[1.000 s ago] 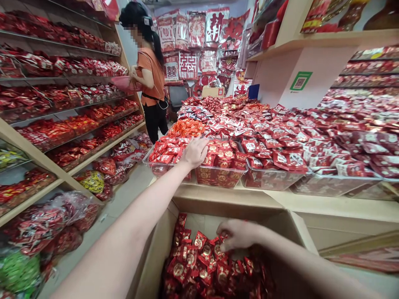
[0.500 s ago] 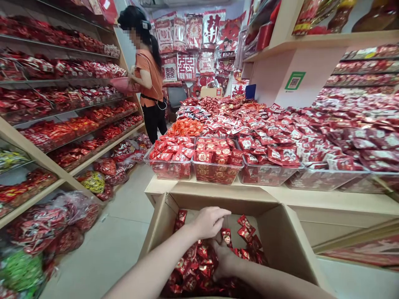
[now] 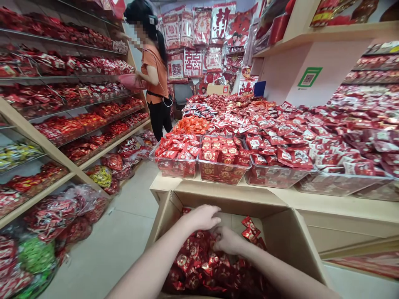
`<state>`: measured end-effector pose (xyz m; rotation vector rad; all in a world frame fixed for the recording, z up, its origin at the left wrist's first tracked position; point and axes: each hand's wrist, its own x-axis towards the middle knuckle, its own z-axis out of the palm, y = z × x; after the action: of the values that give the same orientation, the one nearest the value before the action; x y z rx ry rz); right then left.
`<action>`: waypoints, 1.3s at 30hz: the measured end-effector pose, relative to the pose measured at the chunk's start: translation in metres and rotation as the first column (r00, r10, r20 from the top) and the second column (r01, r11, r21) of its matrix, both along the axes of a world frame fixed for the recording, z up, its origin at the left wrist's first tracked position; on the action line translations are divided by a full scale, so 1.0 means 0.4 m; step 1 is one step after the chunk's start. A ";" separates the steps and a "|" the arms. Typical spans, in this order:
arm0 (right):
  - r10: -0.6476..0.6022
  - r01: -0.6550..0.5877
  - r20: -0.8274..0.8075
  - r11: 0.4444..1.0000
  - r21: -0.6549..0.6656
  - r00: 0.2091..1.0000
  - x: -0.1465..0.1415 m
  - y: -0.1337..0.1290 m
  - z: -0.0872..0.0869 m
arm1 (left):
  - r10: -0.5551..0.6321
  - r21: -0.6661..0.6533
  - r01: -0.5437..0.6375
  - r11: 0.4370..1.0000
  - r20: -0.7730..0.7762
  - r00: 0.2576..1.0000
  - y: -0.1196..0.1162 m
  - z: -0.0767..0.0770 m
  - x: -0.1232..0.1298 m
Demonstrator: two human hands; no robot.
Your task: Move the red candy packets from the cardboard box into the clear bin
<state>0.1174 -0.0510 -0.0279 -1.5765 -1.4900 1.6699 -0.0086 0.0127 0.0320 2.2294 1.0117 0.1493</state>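
In the head view, a cardboard box (image 3: 282, 238) stands in front of me. Red wrapped candies (image 3: 199, 265) with gold print lie heaped at its near side and left; a few lie at its right wall. Inside the box my left hand (image 3: 204, 216) hovers over the candies, palm down, fingers stretched out and slightly bent, with nothing visible in them. Just below and to the right, my right hand (image 3: 227, 240) has its fingers curled inward at the edge of the heap. What they may hold is hidden among the red wrappers.
Clear plastic bins (image 3: 224, 170) of red packets line the counter edge (image 3: 311, 201) beyond the box. Shelves (image 3: 46, 186) with packets run along the left, with bagged sweets (image 3: 59, 211) below. A person (image 3: 156, 74) with a pink basin (image 3: 129, 81) stands at the shelves.
My right hand has lifted out of the candies and moved up, its fingers now curled. My left hand has drawn slightly left. The camera view has turned a little left.
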 end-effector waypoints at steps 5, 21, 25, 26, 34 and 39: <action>-0.123 0.192 -0.383 0.970 0.146 0.915 0.077 0.025 0.181 | 0.066 -0.491 0.127 0.862 0.357 0.932 0.010 0.091 -0.019; -0.410 0.550 -0.665 0.835 0.001 0.624 0.103 0.032 0.210 | 0.374 -0.502 0.064 0.863 0.717 0.588 -0.039 0.087 0.066; -0.312 0.515 -0.601 0.834 0.199 0.736 0.110 0.036 0.193 | 0.367 -0.462 0.013 0.887 0.720 0.589 -0.042 0.071 0.068; -0.277 0.483 -0.558 0.836 0.261 0.782 0.113 0.037 0.189 | 0.331 -0.440 0.020 0.898 0.705 0.627 -0.041 0.070 0.066; -0.222 0.286 -0.180 0.734 0.616 0.958 0.100 0.023 0.191 | 0.348 -0.281 -0.216 0.935 0.606 0.715 -0.033 0.081 0.052; -0.206 0.314 -0.247 0.761 0.567 0.947 0.093 0.024 0.187 | 0.479 -0.435 -0.230 0.870 0.643 0.597 -0.040 0.084 0.059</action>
<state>0.1545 -0.0415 0.0469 -1.1809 -1.4345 0.9938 0.0151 -0.0032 0.0657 1.4039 0.9080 0.9400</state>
